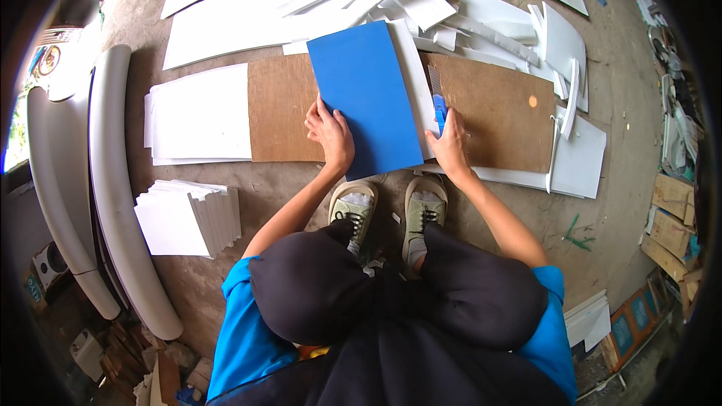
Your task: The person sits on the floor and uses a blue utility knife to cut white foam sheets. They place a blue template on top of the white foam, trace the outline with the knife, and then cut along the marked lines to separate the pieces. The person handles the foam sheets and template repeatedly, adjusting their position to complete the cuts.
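- Head view: your left hand [329, 135] lies flat, fingers spread, pressing the near-left edge of the blue board [366, 98]. It clamps on nothing, just holds the board down.
- Blue board sits on a white sheet [418, 83], which lies on the brown cutting board [496, 109] on the floor [624, 83], just beyond your shoes.
- Your right hand [449, 149] is closed round the blue utility knife [439, 111], blade end at the board's right edge, approx mid-length.
- Risk 1: only one palm, near the corner, pins the board. Its far end is free, so it could pivot w/ knife pressure & the cut would wander.
- Risk 2: the blue board is the guide edge and looks thin. The blade could ride up over it toward your left-hand fingers.
- Risk 3: the pull runs toward your shoes [391, 210]. A slip past the sheet's near edge ends at your feet.
- Risk 4: white offcuts [481, 22] crowd the far & right side. One under the sheet would rock it mid-cut.
- Can't tell how far the blade is extended.
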`<act>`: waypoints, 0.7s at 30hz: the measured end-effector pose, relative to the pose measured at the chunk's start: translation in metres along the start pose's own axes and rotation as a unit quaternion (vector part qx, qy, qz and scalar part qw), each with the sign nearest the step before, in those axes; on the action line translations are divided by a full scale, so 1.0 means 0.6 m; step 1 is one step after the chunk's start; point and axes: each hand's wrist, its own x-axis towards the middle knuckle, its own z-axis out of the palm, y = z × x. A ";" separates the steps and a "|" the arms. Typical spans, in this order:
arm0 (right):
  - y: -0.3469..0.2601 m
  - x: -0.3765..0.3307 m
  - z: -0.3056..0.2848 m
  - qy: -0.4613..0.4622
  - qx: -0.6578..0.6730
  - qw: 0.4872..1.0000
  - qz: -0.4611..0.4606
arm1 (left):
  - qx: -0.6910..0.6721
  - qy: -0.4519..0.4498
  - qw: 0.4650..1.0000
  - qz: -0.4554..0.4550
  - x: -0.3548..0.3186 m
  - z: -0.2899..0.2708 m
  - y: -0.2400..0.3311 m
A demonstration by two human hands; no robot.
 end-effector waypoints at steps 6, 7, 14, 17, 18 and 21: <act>-0.003 -0.005 0.007 0.003 -0.035 0.999 -0.006 | -0.022 0.015 1.000 -0.007 -0.002 0.011 0.006; -0.001 -0.004 0.004 -0.008 -0.022 1.000 -0.001 | -0.030 0.017 0.999 -0.003 -0.002 0.012 0.004; -0.049 0.030 0.007 -0.041 0.064 0.997 -0.023 | -0.066 0.016 0.996 0.055 0.001 -0.006 -0.016; -0.048 0.030 0.018 -0.074 0.119 0.989 0.051 | -0.113 -0.010 0.990 0.086 -0.003 -0.026 -0.026; -0.049 0.032 0.020 -0.056 0.133 0.988 0.048 | -0.109 -0.013 0.990 0.090 -0.006 -0.033 -0.025; -0.053 0.038 0.011 -0.074 0.138 0.984 0.081 | -0.153 -0.065 0.984 0.068 -0.014 -0.053 -0.026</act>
